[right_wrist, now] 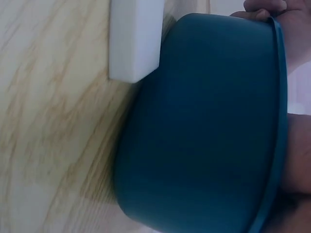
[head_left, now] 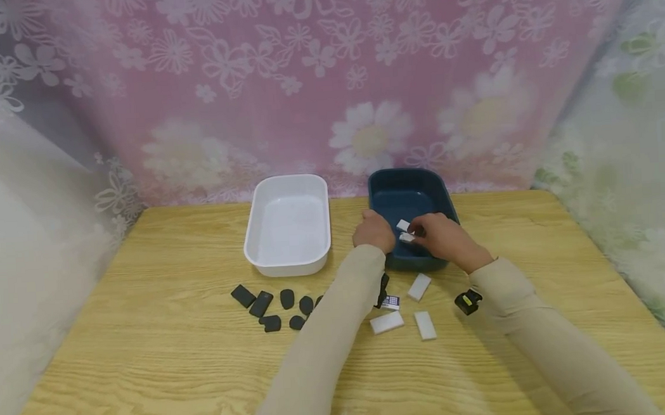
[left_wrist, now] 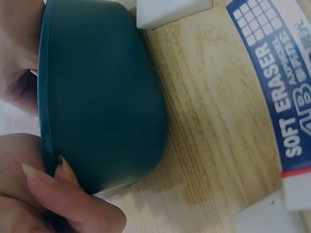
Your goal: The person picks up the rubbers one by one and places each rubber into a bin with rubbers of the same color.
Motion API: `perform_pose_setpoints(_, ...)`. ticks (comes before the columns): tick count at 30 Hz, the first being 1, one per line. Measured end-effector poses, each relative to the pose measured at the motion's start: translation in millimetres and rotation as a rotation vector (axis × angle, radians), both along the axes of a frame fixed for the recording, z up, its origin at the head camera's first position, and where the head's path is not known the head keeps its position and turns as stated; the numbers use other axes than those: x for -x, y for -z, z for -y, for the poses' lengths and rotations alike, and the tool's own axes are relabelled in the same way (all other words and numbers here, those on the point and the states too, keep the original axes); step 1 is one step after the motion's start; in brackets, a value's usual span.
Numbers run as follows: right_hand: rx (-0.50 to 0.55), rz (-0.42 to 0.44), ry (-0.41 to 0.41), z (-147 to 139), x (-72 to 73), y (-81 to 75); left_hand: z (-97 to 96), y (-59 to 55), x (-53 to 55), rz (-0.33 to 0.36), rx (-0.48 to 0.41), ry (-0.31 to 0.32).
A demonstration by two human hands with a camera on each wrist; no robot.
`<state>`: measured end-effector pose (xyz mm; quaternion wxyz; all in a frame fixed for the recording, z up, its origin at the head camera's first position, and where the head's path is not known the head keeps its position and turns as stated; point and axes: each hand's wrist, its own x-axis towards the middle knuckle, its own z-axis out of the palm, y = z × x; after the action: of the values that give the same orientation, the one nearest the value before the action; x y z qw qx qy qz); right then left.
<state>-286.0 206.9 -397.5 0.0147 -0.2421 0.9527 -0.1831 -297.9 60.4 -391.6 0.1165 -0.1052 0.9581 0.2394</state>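
Note:
My left hand [head_left: 373,231] grips the rim of a dark blue plastic basin [head_left: 416,263] at its near left corner. In the left wrist view its fingers [left_wrist: 80,208] bend round the basin's edge. Over the basin, my right hand [head_left: 447,237] pinches a small white eraser [head_left: 407,237] between thumb and fingertips. A second white eraser [head_left: 403,225] is just beyond it, inside the basin. On the table in front lie several more white erasers [head_left: 420,286], among them one in a blue-and-white "SOFT ERASER" sleeve [left_wrist: 282,82]. The basin wall hides my right fingertips in the right wrist view.
To the left of the blue basin stands a white basin [head_left: 289,269]. Several small black pieces [head_left: 261,304], rectangular and rounded, lie before it, some partly behind my left sleeve [head_left: 339,321]. A floral curtain [head_left: 281,122] hangs behind the wooden table [head_left: 164,345].

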Motion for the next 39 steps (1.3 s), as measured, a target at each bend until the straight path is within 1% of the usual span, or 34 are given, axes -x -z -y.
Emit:
perform_pose_setpoints(5,-0.004,0.008,0.013,1.5,3.9,3.4,-0.8,-0.9,-0.4,0.005,-0.006,-0.005)
perform_pose_setpoints(9,-0.003,0.019,0.035,3.5,4.2,2.3,0.3,1.5,1.2,-0.001,-0.004,0.002)
perform_pose_setpoints(14,0.011,0.029,0.07,-0.2,-1.3,-1.1,-1.7,5.2,1.3,-0.006,-0.021,0.024)
perform_pose_setpoints(17,0.041,-0.002,0.075,-3.3,-7.0,-4.5,-1.5,5.7,1.5,-0.007,-0.035,0.022)
perform_pose_setpoints(24,0.113,-0.137,0.027,-12.4,-24.8,-12.0,2.0,3.3,1.2,-0.007,-0.041,0.029)
perform_pose_setpoints(28,0.12,-0.183,0.025,-18.1,-37.0,-14.7,3.3,5.2,2.8,-0.013,-0.041,0.029)
perform_pose_setpoints(31,0.126,-0.199,0.023,-21.4,-47.7,-17.9,4.4,6.1,3.5,-0.018,-0.046,0.027)
perform_pose_setpoints(34,0.157,-0.2,0.005,-24.4,-60.8,-20.8,4.6,5.4,2.5,-0.013,-0.059,0.034)
perform_pose_setpoints(36,0.186,-0.201,-0.022,-26.3,-70.0,-21.3,4.1,4.2,0.9,-0.01,-0.067,0.042)
perform_pose_setpoints(39,0.22,-0.182,-0.087,-28.9,-82.7,-19.4,2.8,1.7,-2.0,-0.017,-0.073,0.047)
